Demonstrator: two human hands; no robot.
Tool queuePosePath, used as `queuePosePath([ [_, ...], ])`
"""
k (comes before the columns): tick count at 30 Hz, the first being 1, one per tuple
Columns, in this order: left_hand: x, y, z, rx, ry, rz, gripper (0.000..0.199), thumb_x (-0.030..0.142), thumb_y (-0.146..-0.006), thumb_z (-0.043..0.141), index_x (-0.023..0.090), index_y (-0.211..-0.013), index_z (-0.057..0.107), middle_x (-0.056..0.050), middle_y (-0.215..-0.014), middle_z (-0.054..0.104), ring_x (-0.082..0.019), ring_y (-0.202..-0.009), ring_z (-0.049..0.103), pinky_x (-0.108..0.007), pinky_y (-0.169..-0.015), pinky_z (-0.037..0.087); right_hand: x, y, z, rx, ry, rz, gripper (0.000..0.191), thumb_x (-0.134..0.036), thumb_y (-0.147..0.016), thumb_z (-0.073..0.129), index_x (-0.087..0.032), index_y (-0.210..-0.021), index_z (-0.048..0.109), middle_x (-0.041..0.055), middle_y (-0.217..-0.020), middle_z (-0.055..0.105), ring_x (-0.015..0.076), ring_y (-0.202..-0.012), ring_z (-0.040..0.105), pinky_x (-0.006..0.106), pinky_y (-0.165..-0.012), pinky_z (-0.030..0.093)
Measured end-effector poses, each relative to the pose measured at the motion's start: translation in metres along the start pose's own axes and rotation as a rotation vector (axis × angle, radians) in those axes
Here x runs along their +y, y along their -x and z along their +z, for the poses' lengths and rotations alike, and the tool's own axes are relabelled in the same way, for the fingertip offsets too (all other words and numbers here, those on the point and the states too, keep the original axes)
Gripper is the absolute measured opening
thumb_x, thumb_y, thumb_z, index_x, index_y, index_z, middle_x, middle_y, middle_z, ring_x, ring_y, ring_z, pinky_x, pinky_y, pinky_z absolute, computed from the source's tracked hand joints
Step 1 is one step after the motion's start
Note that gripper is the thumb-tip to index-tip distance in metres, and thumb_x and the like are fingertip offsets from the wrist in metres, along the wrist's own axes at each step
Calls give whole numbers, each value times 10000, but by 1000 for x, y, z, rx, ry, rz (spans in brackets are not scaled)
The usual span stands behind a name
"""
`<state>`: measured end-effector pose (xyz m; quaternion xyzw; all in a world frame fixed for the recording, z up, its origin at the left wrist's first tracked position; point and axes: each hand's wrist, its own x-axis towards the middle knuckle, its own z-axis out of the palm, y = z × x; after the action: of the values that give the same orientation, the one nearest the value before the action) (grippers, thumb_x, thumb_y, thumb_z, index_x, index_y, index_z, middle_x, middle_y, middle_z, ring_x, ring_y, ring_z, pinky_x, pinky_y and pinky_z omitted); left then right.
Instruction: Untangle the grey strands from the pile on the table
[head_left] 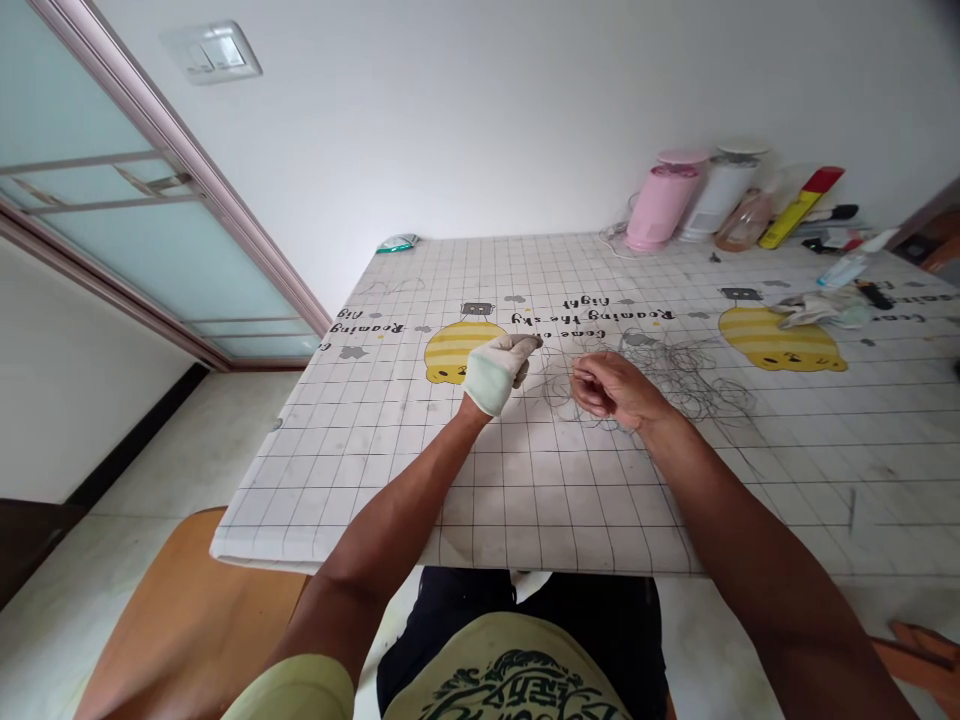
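Loosely tangled strands (701, 380): dark and hair-thin, they are lying in a wide nest of loops on the grid-patterned bench (300, 480), spreading around the right hand (613, 390) and mostly out to its right.
Weight and spring: they are looking very light and wiry, though I cannot tell the material; the loops are probably holding their curl and catching on each other.
Slip and breakage: a single strand is likely to be sliding easily past bare skin, and kinking or snapping if pulled against a snag.
Best hold: the loose ends trailing off the near right edge are offering the cleanest pinch, while the dense middle is promising only more snags.
Gloved left hand (496, 372): it is hovering just beside the nest's left edge, fingers bent together; I cannot tell whether its grip is pinching a strand.
Bare right hand: its fingers are curling toward the thumb over the nest; again I cannot tell what the grip is holding, if anything.
Bottles: a clear bottle (744, 222) is showing a pinkish tint, and a spray bottle (844, 268) is looking pale blue.
Yellow container (795, 214): standing under a red top, it is hiding its contents.
Packet (397, 243): it is lying at the far left corner, contents unseen.
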<state>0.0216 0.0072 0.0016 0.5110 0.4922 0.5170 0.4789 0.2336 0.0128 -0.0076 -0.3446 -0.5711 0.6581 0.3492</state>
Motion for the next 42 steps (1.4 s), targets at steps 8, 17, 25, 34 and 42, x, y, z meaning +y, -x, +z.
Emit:
queuePosePath([
  [8,-2,-3,-4,-49,25,21,260,396,-910,648,186,-949,797,51,-549,487,-90,-482,412,-246,-491,331,-1,1,-9,5,100,0,401,-356,-963,611,-252,-653,379,-52,-477,381,98,-383,354,240,-367,204],
  [17,-9,-4,0,14,120,-35,238,377,-909,648,177,-953,769,54,-557,460,-94,-485,400,-249,-487,342,1,3,-2,-3,245,-53,369,-296,-972,546,-244,-642,389,-54,-524,342,89,-411,321,236,-372,227],
  [25,-2,-7,-1,239,71,-56,189,353,-895,657,191,-910,754,56,-527,477,-99,-478,404,-238,-475,351,-4,8,4,-124,263,21,408,-313,-997,532,-243,-636,354,-54,-543,337,86,-419,323,238,-385,233],
  [34,-15,-21,-30,227,-79,-103,178,321,-908,646,192,-806,716,20,-581,566,-112,-515,493,-242,-502,400,0,9,5,-366,296,93,454,-510,-1038,584,-226,-702,472,-50,-557,428,97,-430,424,252,-442,334],
  [42,-8,-5,-96,234,-175,-170,122,261,-898,659,163,-868,724,0,-599,611,-111,-508,503,-247,-508,415,16,-7,21,121,485,0,439,-590,-1023,569,-220,-789,597,-38,-537,455,118,-434,407,274,-425,305],
])
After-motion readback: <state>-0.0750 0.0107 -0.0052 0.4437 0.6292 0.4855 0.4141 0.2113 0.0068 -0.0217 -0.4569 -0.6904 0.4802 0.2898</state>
